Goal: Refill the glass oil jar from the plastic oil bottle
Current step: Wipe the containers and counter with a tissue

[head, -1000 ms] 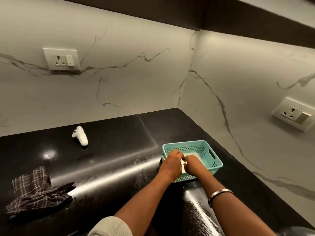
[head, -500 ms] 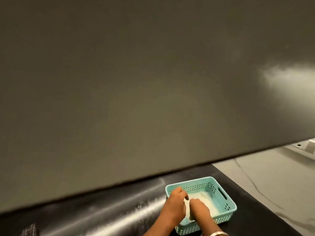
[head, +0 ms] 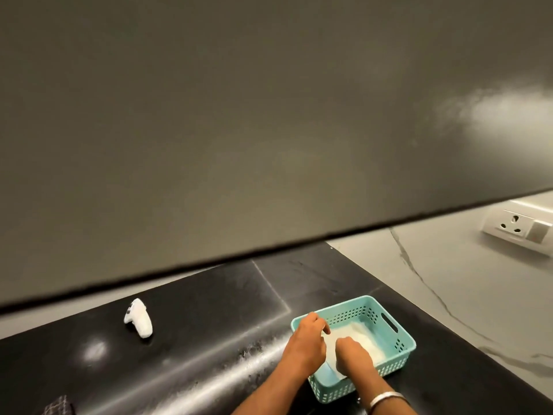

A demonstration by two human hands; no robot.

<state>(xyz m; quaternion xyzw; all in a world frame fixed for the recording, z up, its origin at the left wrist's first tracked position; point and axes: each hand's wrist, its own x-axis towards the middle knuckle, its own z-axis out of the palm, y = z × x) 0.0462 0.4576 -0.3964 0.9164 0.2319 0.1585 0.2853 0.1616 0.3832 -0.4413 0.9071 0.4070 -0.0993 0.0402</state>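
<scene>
Two hands are what I see working in the teal basket (head: 398, 348) near the right edge of the black worktop (head: 209, 310). My left hand (head: 305, 342) sits at the basket's near-left rim with its fingers curled down onto the white paper (head: 356, 339) lining the bottom; the grip looks narrow and closed on the paper's edge, though the fingertips are partly hidden. My right hand (head: 353, 356) is inside the basket, knuckles up, fingers curled onto the same paper. A metal bangle (head: 386, 398) circles the right wrist.

Compared with half a second ago, the view has tipped down slightly: the white controller (head: 138, 317) on the left part of the worktop is back in sight, and more of the wall socket (head: 517, 227) on the marble wall (head: 449, 280) at the right shows. The hands have hardly shifted in the basket.

Most of the view is blocked by a large dark grey cabinet underside (head: 239, 115), close to the camera and blurred, hiding the back of the worktop and the rear wall. A corner of checked cloth (head: 58, 407) peeks in at the worktop's front left.

Neither the glass oil jar nor the plastic oil bottle is visible to me.
</scene>
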